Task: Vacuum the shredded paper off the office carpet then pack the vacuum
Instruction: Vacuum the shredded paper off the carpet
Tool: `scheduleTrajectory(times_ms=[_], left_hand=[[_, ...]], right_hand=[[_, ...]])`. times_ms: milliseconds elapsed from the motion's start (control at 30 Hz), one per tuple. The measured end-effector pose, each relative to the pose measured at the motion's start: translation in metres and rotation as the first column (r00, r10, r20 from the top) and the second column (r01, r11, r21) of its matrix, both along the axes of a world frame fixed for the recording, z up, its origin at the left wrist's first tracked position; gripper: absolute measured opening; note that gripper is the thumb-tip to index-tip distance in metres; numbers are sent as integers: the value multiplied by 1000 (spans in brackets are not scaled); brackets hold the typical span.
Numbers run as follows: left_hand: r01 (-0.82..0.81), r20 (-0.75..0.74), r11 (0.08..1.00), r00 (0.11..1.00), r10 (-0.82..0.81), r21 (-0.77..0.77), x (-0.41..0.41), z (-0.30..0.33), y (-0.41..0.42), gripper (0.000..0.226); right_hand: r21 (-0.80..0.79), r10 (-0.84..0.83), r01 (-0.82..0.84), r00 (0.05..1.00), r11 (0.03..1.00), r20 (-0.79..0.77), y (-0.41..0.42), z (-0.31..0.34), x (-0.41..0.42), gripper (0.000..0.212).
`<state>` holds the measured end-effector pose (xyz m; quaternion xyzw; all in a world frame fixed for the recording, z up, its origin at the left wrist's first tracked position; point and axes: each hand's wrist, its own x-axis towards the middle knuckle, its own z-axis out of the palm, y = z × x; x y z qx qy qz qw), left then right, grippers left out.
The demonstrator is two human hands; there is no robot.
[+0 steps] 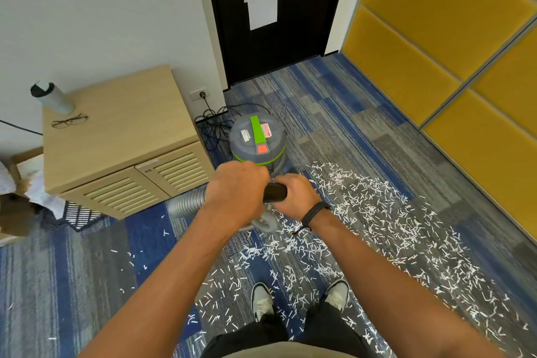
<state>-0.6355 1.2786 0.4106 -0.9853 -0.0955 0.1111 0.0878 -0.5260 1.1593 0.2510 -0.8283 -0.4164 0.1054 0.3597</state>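
Note:
A grey canister vacuum (pixel 257 138) with a green band and an orange button stands on the carpet near the door. Its ribbed grey hose (pixel 186 203) runs left from my hands. My left hand (pixel 235 189) grips the hose end. My right hand (pixel 293 195) grips the black handle piece (pixel 274 192) beside it; a black band sits on that wrist. White shredded paper (pixel 377 227) lies scattered over the blue-grey carpet (pixel 334 113), thick to my right and around my shoes. A grey fitting (pixel 266 221) shows below my hands.
A light wooden cabinet (pixel 122 139) stands at left with a tumbler (pixel 53 97) and glasses (pixel 69 121) on top. The black power cord (pixel 215 122) loops from a wall socket (pixel 199 94). A dark door (pixel 276 14) is ahead; yellow padded panels (pixel 450 38) line the right wall. Boxes and paper (pixel 17 197) sit far left.

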Motion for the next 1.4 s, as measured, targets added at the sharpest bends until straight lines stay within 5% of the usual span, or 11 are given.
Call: scheduleTrajectory(times_ms=[700, 1100, 1400], left_hand=[[85, -33, 990, 995, -89, -115, 4, -3, -18, 41], [41, -26, 998, 999, -40, 41, -2, 23, -10, 22], [56, -32, 997, 998, -57, -45, 3, 17, -17, 39]], right_hand=[[-64, -76, 77, 997, 995, 24, -43, 0, -3, 25], [56, -25, 27, 999, 998, -21, -6, 4, -5, 22], [73, -24, 24, 1000, 997, 0, -26, 6, -1, 25]])
